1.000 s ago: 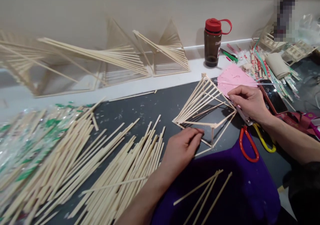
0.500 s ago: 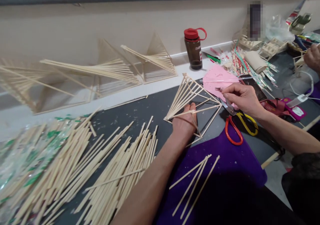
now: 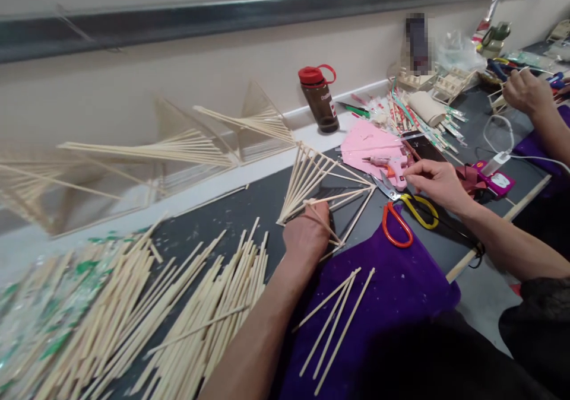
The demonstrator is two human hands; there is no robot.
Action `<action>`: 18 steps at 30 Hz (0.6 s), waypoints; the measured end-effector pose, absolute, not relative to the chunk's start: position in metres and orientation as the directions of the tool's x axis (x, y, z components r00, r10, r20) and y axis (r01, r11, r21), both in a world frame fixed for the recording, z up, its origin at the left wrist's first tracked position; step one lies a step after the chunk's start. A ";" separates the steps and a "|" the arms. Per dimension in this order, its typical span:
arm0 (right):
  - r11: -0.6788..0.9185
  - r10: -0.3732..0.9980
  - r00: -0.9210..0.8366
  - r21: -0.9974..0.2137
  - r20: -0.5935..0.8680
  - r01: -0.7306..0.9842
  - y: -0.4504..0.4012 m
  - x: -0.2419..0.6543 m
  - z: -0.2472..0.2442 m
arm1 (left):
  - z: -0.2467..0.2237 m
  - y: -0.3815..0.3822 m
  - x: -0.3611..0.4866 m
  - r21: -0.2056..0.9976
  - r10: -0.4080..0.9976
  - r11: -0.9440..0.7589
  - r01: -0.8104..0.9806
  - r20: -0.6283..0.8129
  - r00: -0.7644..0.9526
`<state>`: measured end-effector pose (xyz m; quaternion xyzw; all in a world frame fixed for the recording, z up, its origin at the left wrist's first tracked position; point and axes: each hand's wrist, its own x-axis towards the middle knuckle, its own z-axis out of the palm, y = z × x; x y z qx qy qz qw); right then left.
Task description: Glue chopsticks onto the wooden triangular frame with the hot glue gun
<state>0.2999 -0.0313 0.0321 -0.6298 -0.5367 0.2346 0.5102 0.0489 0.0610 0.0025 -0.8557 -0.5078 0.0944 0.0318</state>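
My left hand (image 3: 307,231) is at the near left part of an open wooden stick frame (image 3: 338,196), right of centre in the frame. Its fingers are partly hidden behind the sticks, so I cannot tell how far they are open or whether they grip. My right hand (image 3: 439,187) is half curled, thumb and fingertips at the handle of a pale pink glue gun (image 3: 386,161); whether it has hold is unclear. The gun lies over a pink sheet (image 3: 358,142), nozzle toward the left.

Light support near a joint would suit the frame best, I judge, since squeezing could rack the thin sticks. The gun is best handled by its grip, fingers clear of the nozzle, which may be hot. Scissors (image 3: 388,190) sit just beside it on the dark surface (image 3: 262,201), so the wrist needs to clear their blades and the frame's right corner.
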 end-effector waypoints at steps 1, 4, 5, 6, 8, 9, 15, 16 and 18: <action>0.092 0.918 0.308 -0.890 0.249 0.447 -0.033 0.300 0.029 | 0.003 0.059 0.047 -0.169 0.870 -0.492 0.854 -0.121 0.477; 0.070 0.927 0.286 -0.862 0.243 0.503 -0.034 0.302 0.021 | 0.008 0.052 0.044 -0.204 0.864 -0.504 0.840 -0.102 0.493; 0.050 0.931 0.283 -0.847 0.232 0.530 -0.033 0.303 0.018 | 0.010 0.050 0.043 -0.207 0.866 -0.500 0.841 -0.108 0.488; 0.023 0.934 0.283 -0.826 0.219 0.564 -0.031 0.305 0.016 | 0.012 0.047 0.043 -0.206 0.868 -0.496 0.844 -0.118 0.482; -0.054 0.932 0.305 -0.755 0.198 0.654 -0.025 0.308 0.010 | 0.016 0.042 0.041 -0.199 0.867 -0.498 0.844 -0.134 0.479; -0.102 0.929 0.320 -0.700 0.188 0.707 -0.021 0.310 0.008 | 0.018 0.038 0.039 -0.196 0.865 -0.502 0.843 -0.136 0.483; -0.389 0.914 0.404 -0.364 -0.037 0.846 0.014 0.316 -0.001 | 0.028 0.014 0.012 -0.176 0.879 -0.476 0.861 -0.081 0.470; -0.413 0.906 0.418 -0.349 -0.064 0.841 0.019 0.316 -0.002 | 0.029 0.010 0.005 -0.159 0.887 -0.462 0.873 -0.073 0.456; -0.443 0.893 0.441 -0.337 -0.087 0.831 0.027 0.316 -0.003 | 0.032 0.002 -0.011 -0.086 0.904 -0.426 0.901 -0.075 0.420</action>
